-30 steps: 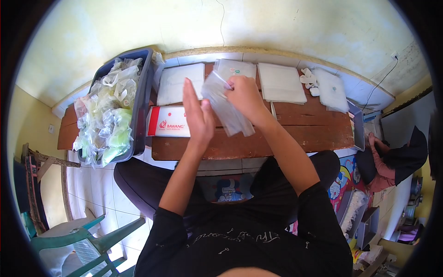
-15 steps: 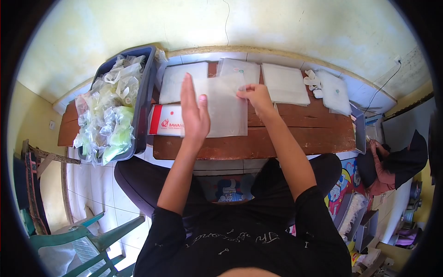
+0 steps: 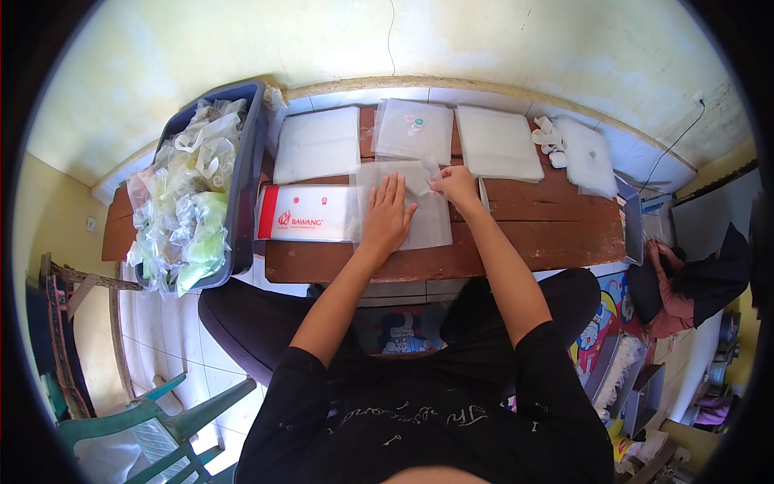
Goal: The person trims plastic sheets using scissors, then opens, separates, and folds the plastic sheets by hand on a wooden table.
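A clear plastic bag (image 3: 427,230) lies on the brown wooden table (image 3: 532,234) in front of me. My left hand (image 3: 389,216) rests flat on it, fingers stretched out. At the bag's upper right corner, my right hand (image 3: 458,190) pinches the plastic between thumb and fingers, lifting a fold of it. Left of the bag is a stack of printed packaging (image 3: 310,211) with a red strip and the word BAWANG. Behind the bag sits a stack of clear plastic (image 3: 395,137) with small round stickers (image 3: 414,123) on top.
More plastic stacks stand at the back left (image 3: 316,145), back right (image 3: 498,143) and far right (image 3: 591,157). A dark tub (image 3: 251,173) full of crumpled plastic stands at left. Another person (image 3: 677,282) sits at right. A green chair (image 3: 173,419) is at lower left.
My left hand has come down from a raised, edge-on pose to lie flat on the bag. The bag has shifted right, uncovering more of the printed packaging and the stickers.
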